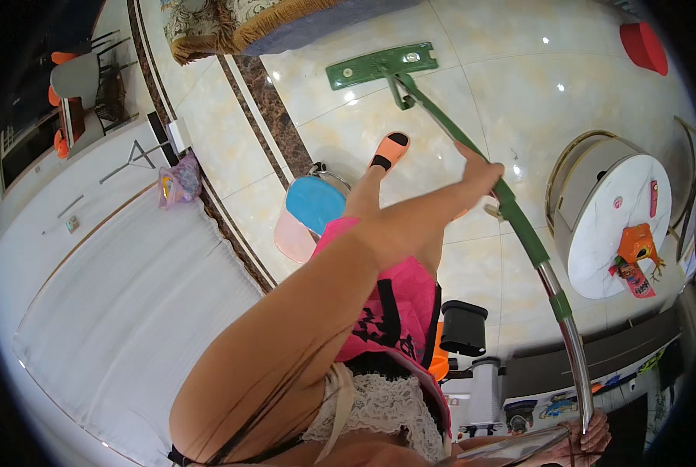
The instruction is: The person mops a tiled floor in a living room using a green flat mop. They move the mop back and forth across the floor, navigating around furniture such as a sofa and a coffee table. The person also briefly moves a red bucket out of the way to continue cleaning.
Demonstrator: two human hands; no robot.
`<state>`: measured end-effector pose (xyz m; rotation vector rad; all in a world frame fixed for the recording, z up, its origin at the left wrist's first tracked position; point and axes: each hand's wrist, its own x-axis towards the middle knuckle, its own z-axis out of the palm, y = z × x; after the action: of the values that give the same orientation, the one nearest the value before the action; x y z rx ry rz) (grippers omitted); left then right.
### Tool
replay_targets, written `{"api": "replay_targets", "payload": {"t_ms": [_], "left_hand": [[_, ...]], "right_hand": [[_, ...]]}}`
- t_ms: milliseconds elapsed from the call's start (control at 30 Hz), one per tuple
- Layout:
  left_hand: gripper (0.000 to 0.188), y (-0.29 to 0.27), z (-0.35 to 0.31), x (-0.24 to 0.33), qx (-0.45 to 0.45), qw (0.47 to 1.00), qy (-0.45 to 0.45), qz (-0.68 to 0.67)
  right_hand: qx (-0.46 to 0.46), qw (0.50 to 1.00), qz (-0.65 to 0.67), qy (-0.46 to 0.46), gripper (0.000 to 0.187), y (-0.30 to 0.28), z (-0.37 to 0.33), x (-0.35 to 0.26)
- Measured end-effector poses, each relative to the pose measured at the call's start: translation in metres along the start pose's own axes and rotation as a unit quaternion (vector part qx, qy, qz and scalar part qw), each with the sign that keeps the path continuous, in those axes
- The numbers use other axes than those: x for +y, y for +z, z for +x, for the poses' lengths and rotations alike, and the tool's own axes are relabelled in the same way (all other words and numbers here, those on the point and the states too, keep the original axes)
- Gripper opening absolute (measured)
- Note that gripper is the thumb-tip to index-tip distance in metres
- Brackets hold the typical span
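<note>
Left hand [480, 173] wrapped around the green mop handle [472, 152] mid-shaft. Right hand [593, 437] grips the handle's metal top end, fingers closed on it. Flat green mop head [381, 65] lies on the glossy tile floor [519, 86], just beyond the orange slipper [389, 150]. Round white side table [609, 233] right of the handle.

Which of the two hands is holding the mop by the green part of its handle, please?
The left hand: it grips the green sleeve midway down the mop. The right hand holds the bare metal top end, at the picture's lower edge.
</note>
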<state>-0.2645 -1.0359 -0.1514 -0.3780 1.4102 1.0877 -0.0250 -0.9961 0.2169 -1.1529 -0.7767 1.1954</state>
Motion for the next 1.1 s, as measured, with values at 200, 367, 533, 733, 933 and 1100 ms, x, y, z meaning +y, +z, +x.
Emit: {"api": "replay_targets", "payload": {"t_ms": [200, 367, 533, 733, 933, 1100], "left_hand": [[0.099, -0.008, -0.010, 0.045, -0.015, 0.999, -0.012, -0.040], [0.096, -0.089, 0.047, 0.106, 0.004, 0.999, 0.041, -0.011], [0.084, -0.107, 0.046, 0.089, 0.064, 0.993, 0.100, 0.009], [0.102, -0.008, -0.050, 0.003, -0.047, 0.997, -0.054, -0.040], [0.073, -0.020, -0.030, 0.004, 0.060, 0.964, -0.039, -0.256], [0.033, -0.033, -0.018, -0.021, 0.114, 0.937, -0.124, -0.306]], "right_hand": [[-0.117, 0.990, 0.072, -0.032, 0.021, 0.002, 0.008, -0.002], [-0.136, 0.971, 0.190, 0.043, 0.021, 0.069, -0.025, 0.083], [-0.084, 0.991, 0.084, 0.057, 0.033, 0.052, -0.045, 0.079], [-0.039, 0.998, -0.012, -0.051, 0.018, -0.011, -0.042, -0.036], [-0.122, 0.887, -0.446, -0.009, 0.015, 0.002, -0.059, -0.010], [-0.555, 0.328, -0.764, 0.013, 0.051, 0.018, -0.120, 0.029]]}}
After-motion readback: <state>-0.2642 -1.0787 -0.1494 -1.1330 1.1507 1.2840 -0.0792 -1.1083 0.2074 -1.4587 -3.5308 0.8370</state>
